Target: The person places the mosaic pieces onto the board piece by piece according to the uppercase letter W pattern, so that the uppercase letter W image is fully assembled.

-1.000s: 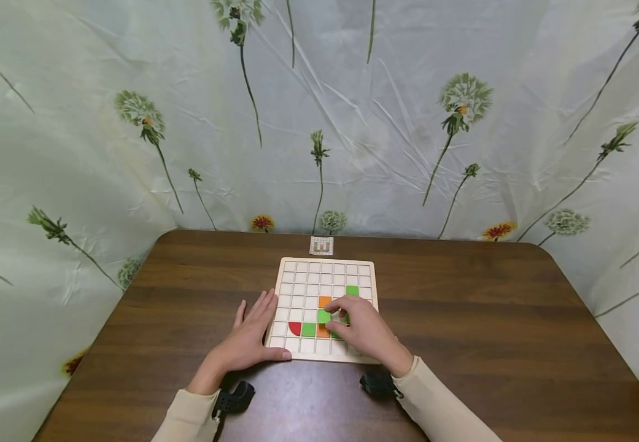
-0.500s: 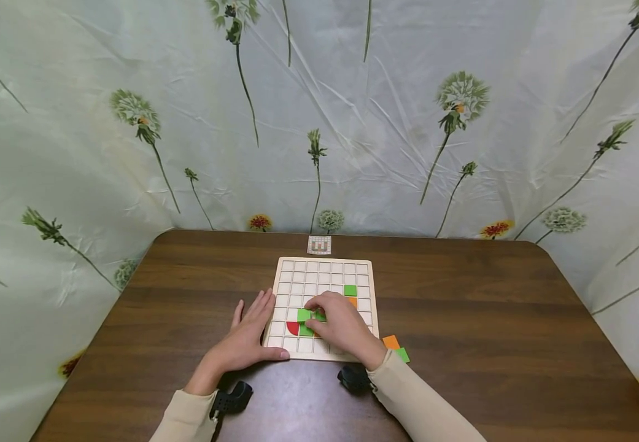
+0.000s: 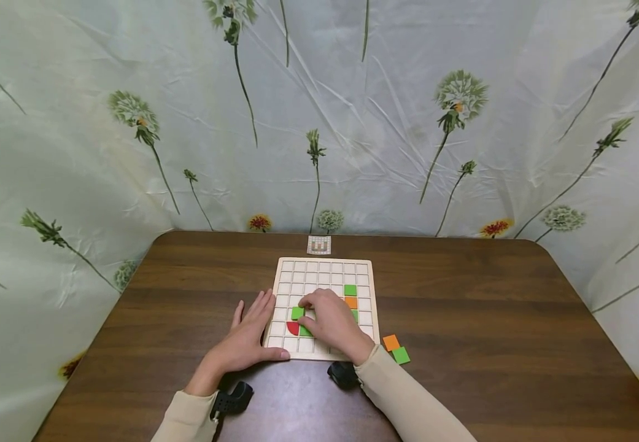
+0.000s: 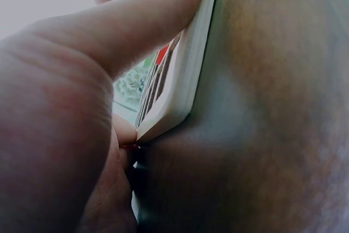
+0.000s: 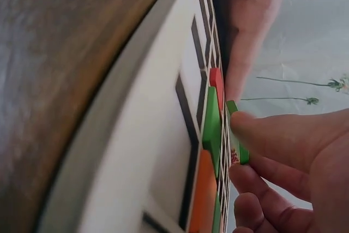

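My right hand (image 3: 333,325) pinches a green square tile (image 3: 297,313) between thumb and fingers, above the left part of the grid board (image 3: 310,270). In the right wrist view this green tile (image 5: 238,135) stands off the board, tilted. Just below it on the board lies a red quarter-circle tile (image 3: 293,329), beside another green tile (image 3: 305,331) partly under my thumb. My left hand (image 3: 247,334) rests along the board's left edge, fingers straight, with the thumb (image 4: 147,20) on the near edge. My right hand hides the middle of the board.
A green tile (image 3: 350,290) and an orange tile (image 3: 350,302) sit on the board's right side. On the brown table (image 3: 463,307), right of the board, an orange tile (image 3: 390,342) touches a green tile (image 3: 401,355). A small patterned card (image 3: 319,245) lies behind the board.
My right hand has moved left across the board with the green tile in its pinch. The loose tiles at the right have come out from under my right arm. My left hand stays put.
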A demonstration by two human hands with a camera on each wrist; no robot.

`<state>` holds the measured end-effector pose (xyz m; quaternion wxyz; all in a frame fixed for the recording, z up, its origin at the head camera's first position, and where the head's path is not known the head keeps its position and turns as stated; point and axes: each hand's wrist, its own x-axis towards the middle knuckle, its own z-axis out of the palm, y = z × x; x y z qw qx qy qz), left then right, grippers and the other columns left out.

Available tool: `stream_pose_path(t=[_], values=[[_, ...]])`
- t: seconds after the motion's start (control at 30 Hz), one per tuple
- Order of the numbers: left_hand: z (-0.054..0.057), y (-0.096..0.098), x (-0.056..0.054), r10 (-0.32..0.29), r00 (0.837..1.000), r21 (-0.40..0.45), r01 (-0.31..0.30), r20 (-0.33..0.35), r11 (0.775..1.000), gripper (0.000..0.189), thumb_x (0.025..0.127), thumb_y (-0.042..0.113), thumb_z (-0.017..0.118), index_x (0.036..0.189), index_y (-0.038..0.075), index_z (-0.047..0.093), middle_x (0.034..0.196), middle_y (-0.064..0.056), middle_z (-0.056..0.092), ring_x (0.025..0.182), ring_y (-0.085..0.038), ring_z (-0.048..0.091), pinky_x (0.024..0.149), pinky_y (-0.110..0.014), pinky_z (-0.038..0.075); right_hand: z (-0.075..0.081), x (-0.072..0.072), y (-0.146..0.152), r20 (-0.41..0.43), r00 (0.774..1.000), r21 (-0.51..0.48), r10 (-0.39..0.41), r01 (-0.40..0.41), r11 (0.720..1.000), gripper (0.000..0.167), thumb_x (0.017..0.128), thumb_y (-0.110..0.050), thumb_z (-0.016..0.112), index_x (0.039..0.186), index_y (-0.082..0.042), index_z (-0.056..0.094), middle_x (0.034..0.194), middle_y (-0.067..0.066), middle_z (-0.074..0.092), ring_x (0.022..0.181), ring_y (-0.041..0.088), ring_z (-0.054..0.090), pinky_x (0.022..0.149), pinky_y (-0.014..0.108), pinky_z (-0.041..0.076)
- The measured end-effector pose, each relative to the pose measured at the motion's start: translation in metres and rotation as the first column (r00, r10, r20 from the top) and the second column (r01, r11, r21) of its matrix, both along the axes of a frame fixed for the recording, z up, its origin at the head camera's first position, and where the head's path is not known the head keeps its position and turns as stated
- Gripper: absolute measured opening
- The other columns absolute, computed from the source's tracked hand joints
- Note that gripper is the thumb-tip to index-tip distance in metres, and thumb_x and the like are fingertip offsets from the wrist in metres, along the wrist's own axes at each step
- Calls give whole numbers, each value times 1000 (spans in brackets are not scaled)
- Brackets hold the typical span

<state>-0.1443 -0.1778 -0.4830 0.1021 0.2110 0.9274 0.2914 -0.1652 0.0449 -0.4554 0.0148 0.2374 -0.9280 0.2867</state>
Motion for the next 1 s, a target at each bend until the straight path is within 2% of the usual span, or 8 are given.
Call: stream_pose_path(t=[1.0], values=[[1, 0, 0, 0, 1000, -1, 0, 2, 1000, 121, 78, 64, 75, 160, 1, 12, 168, -13, 5, 155, -31, 1, 116, -59, -12, -4, -2, -6, -17, 1000, 32, 11, -10, 999, 21, 87, -21, 76, 104, -9, 79, 98, 1, 69, 95, 19, 60, 85, 31, 50]])
